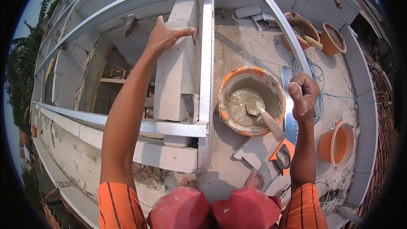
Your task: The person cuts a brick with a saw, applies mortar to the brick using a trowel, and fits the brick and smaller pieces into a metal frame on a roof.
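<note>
My left hand [167, 36] is spread open over a pale concrete block [171, 82] inside a metal frame [207, 34]; whether it touches the block I cannot tell. My right hand [303, 93] is closed around the lower end of a long silver metal channel [275, 10] that runs diagonally up and away. Below and left of that hand is an orange-rimmed bucket [237, 110] of wet grey mortar, with a white-bladed trowel [267, 116] in it. An orange-handled saw [288, 150] lies beside the bucket.
An orange bucket [328, 144] sits at right. Two more containers [333, 46] stand at back right near offcuts [250, 12] and blue cord [322, 93]. An opening [114, 65] lies within the frame at left. Low block walls [360, 114] border the rooftop. My bare feet are below.
</note>
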`<act>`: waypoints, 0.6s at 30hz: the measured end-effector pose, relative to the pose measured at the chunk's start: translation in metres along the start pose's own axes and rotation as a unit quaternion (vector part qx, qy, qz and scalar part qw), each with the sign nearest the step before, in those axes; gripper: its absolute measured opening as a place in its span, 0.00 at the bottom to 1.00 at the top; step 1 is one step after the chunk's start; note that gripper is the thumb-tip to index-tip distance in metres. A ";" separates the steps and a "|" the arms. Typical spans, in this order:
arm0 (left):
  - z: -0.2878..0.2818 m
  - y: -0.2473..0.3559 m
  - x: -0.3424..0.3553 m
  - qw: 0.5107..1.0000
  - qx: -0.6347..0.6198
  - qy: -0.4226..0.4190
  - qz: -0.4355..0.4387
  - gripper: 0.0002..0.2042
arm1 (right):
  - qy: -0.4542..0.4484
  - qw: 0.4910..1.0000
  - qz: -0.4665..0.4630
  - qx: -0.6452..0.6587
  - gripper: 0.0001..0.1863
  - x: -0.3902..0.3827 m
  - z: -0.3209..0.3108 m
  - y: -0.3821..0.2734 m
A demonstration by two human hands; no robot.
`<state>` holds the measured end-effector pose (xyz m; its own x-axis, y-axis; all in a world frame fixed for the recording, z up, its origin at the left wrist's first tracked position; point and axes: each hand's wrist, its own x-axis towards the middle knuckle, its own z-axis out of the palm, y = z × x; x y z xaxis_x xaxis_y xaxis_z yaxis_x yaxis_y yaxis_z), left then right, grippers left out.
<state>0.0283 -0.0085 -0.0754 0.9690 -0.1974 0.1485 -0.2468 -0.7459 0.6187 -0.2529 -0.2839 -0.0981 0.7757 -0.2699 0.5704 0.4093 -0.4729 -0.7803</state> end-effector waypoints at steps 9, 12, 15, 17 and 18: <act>0.006 0.017 0.028 0.993 -0.034 -0.095 -0.062 0.31 | 0.059 0.852 0.261 -0.449 0.36 -0.042 -0.156 0.172; 0.004 0.018 0.029 0.991 -0.026 -0.103 -0.081 0.29 | 0.000 0.863 0.293 -0.412 0.37 -0.058 -0.168 0.203; 0.004 0.020 0.027 0.991 -0.013 -0.098 -0.094 0.30 | 0.010 0.870 0.275 -0.409 0.36 -0.064 -0.166 0.217; 0.004 0.020 0.026 0.991 -0.011 -0.092 -0.095 0.32 | 0.027 0.875 0.247 -0.415 0.35 -0.064 -0.166 0.221; 0.003 0.016 0.027 0.991 -0.014 -0.091 -0.093 0.33 | 0.030 0.873 0.255 -0.414 0.34 -0.066 -0.164 0.222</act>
<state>0.0505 -0.0277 -0.0641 0.9789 -0.1714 -0.1112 -0.0604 -0.7627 0.6440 -0.2922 -0.5083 -0.2671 0.7184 -0.6550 0.2341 -0.4898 -0.7153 -0.4984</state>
